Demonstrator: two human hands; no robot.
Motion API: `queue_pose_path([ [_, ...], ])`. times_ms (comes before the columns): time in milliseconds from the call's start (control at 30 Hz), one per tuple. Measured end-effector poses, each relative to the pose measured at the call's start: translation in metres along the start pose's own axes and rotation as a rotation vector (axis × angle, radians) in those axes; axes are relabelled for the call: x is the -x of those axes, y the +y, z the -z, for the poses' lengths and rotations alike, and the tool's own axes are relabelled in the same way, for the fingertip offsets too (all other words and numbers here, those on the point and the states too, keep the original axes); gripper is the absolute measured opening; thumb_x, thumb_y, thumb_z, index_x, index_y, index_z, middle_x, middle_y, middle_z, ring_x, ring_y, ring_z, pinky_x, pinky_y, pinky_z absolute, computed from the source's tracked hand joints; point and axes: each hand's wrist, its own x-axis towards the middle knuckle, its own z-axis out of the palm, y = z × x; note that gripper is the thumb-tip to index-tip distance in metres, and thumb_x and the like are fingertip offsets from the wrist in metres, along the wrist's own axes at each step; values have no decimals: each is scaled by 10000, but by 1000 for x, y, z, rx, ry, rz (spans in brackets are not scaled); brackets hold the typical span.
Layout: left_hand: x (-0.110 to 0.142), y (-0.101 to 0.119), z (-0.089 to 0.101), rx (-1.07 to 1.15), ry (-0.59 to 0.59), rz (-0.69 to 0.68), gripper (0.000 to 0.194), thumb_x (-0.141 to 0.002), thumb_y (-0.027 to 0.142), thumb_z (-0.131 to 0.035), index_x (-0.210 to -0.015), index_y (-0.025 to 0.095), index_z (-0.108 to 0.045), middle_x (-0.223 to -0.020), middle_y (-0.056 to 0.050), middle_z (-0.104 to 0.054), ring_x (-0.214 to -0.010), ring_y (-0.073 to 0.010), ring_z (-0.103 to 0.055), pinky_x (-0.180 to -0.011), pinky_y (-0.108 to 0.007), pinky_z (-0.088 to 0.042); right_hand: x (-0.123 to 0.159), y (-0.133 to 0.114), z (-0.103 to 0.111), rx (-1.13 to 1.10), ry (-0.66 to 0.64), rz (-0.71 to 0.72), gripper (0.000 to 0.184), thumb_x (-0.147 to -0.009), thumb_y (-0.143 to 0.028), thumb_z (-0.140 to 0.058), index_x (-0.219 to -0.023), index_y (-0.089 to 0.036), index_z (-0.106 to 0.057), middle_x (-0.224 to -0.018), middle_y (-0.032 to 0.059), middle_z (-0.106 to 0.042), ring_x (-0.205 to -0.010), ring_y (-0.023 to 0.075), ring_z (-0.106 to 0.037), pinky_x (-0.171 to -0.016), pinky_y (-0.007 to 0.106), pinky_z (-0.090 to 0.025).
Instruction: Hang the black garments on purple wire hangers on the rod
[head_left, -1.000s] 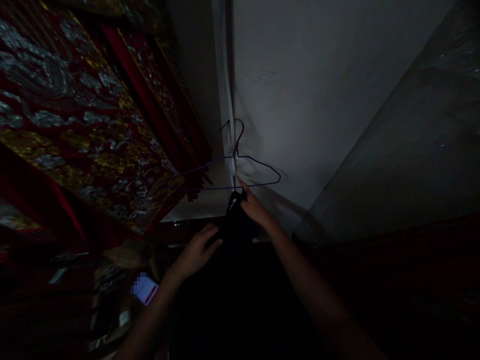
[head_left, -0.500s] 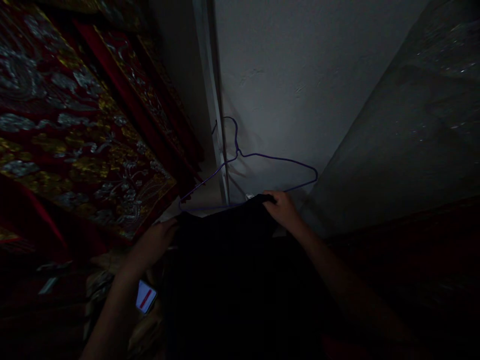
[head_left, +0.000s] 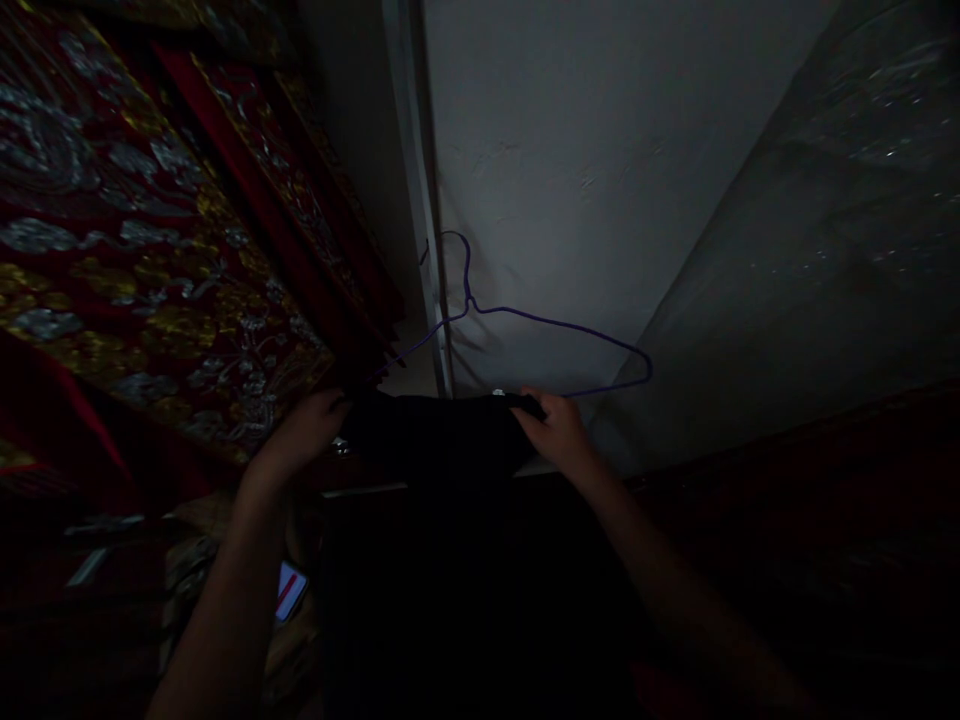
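A black garment (head_left: pixel 442 435) is stretched between both hands, its kind hard to make out in the dark. My left hand (head_left: pixel 315 420) is closed on its left upper corner, and my right hand (head_left: pixel 553 428) pinches the upper edge at the right. A small white patch, perhaps a label, shows near the right hand. Just behind the cloth hangs a thin purple wire hanger (head_left: pixel 555 321), hooked over a narrow pale rail (head_left: pixel 429 200). The cloth hides the hanger's lower left end and part of its bottom bar.
Red cloth with gold and silver embroidery (head_left: pixel 187 230) hangs at the left. A grey wall (head_left: pixel 600 120) stands behind the hanger, with shiny clear plastic sheeting (head_left: pixel 840 240) at the right. A lit phone (head_left: pixel 289 592) lies below my left forearm.
My left hand and the garment's left corner have risen and now cover the hanger's left end. The hanger's right end has tilted slightly down and shifted right.
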Motion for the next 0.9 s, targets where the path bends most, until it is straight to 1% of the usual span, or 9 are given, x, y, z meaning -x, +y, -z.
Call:
queue_pose_path([
  [67,2,-6,0,53,-110,3,313,-829,435,-465,-793,206,-675,-849,-83,-741,-865,-280,-692,-883,-399,-523,-2,0,5,-5,17,3,179,-759,-349,-574,-696,-189,-626,-637,6,-613,-644,176,-570,-636,258,-412],
  [133,8,-1,2,121,-69,-69,282,-831,411,-481,-830,215,-684,-957,-85,-749,-968,-286,-690,-937,-394,-507,-5,1,6,-37,-13,-4,157,-735,-327,-563,-658,-195,-599,-612,-3,-590,-625,167,-553,-627,256,-407],
  [333,18,62,22,166,-6,-389,209,-899,365,-502,-869,210,-639,-1517,-114,-490,-1402,-305,-444,-1161,-453,-337,1,-3,-10,-164,-136,-49,176,-753,-294,-523,-601,-208,-507,-561,-37,-479,-574,133,-474,-555,237,-354],
  [400,11,77,22,178,43,-445,213,-924,348,-490,-968,198,-636,-1494,-119,-509,-1370,-287,-479,-1139,-445,-364,8,-7,-15,-174,-158,-45,144,-772,-276,-523,-657,-201,-566,-609,-27,-545,-629,150,-531,-602,244,-405],
  [500,-6,81,12,227,167,-423,303,-955,319,-461,-1193,184,-594,-1187,-101,-693,-1118,-238,-642,-1008,-391,-471,18,-14,-11,-173,-178,0,238,-782,-207,-513,-934,-203,-696,-905,19,-721,-899,207,-656,-827,305,-497],
  [633,-19,67,2,137,186,-443,342,-981,304,-398,-1176,168,-643,-943,-70,-705,-872,-197,-658,-874,-328,-506,19,-16,25,-108,114,49,575,-787,-167,-576,-1357,-245,-577,-1377,73,-614,-1153,250,-635,-971,381,-506],
  [733,-21,60,9,37,198,-465,346,-975,284,-376,-1149,169,-652,-946,-73,-672,-880,-200,-640,-868,-325,-498,8,-11,69,-67,369,6,704,-786,-228,-686,-1458,-236,-479,-1337,117,-639,-1006,255,-695,-822,381,-574],
  [800,-21,59,17,3,182,-483,339,-970,280,-373,-1122,173,-657,-971,-80,-654,-911,-210,-630,-887,-334,-492,-2,-9,98,-83,293,-43,576,-773,-305,-739,-1329,-219,-614,-1134,107,-733,-861,248,-719,-687,358,-585],
  [900,-25,54,24,-2,214,-495,316,-974,303,-381,-1044,176,-661,-1055,-94,-619,-1014,-223,-600,-958,-352,-463,-11,-15,127,-157,-98,-164,334,-753,-462,-767,-950,-192,-768,-796,67,-754,-647,225,-699,-527,319,-547],
])
